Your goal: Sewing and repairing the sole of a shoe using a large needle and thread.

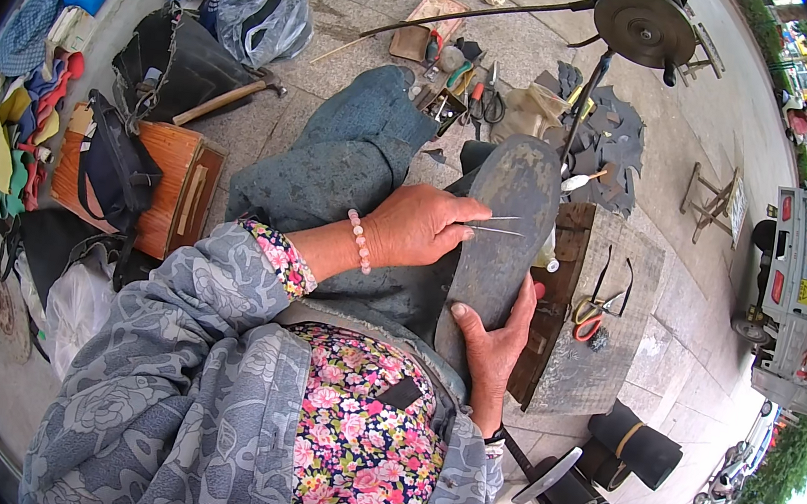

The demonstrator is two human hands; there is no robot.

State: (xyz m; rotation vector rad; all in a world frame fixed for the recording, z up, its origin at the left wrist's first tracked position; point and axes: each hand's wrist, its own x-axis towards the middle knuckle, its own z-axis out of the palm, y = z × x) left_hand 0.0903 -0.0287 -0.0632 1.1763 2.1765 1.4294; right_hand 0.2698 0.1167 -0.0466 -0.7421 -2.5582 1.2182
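A worn grey shoe sole (517,190) lies across my lap, its underside facing up. My left hand (417,225), with a pink bead bracelet (358,242) at the wrist, is closed in a pinch over the sole's left edge. Two thin metal prongs, looking like tweezers (499,231), stick out from its fingertips across the sole. My right hand (494,349) grips the sole's lower right edge, thumb on top and fingers partly hidden beneath. Blue-grey cloth (341,144) covers my knee.
Right of the sole, a wooden box (607,317) bears orange-handled scissors (592,316). Tools (464,83) and dark rubber scraps (609,136) lie ahead. A hammer (231,100), an orange wooden case (180,184) and colourful insoles (30,136) sit left. A crank wheel (645,25) stands far off.
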